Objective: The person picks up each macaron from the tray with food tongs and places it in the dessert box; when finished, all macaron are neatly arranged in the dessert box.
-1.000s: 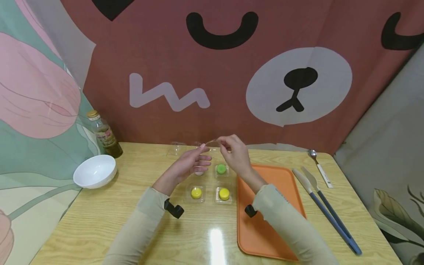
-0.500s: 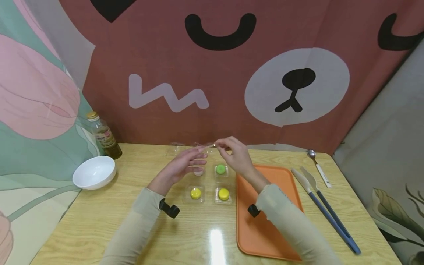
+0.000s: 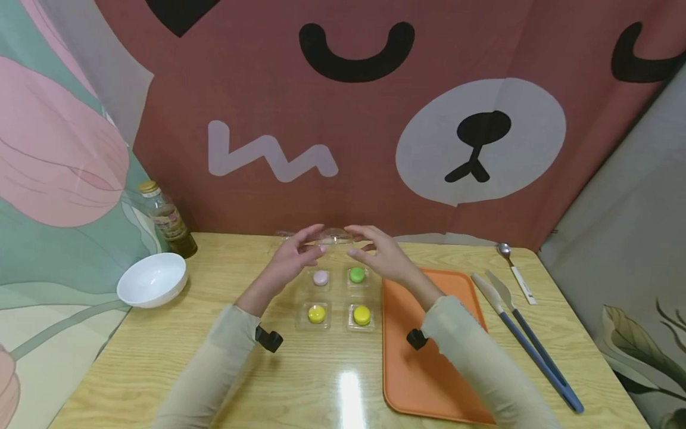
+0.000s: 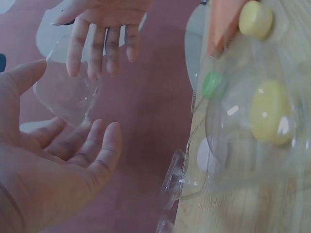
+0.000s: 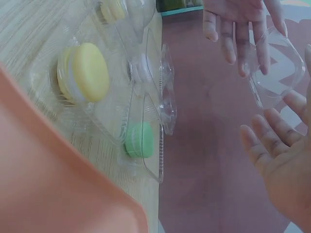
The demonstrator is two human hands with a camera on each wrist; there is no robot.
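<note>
While the left hand (image 3: 289, 259) and right hand (image 3: 387, 253) face each other, fingers spread and fairly straight, a clear plastic shell (image 3: 334, 237) sits lifted between their fingertips. Below it, a lilac macaron (image 3: 320, 278), a green macaron (image 3: 356, 274) and two yellow macarons (image 3: 361, 315) lie beside the orange tray (image 3: 423, 381)

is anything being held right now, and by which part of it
Yes: a clear, domed plastic piece, held by opposite edges of its rim, one side by the left hand, the other by the right hand.
</note>
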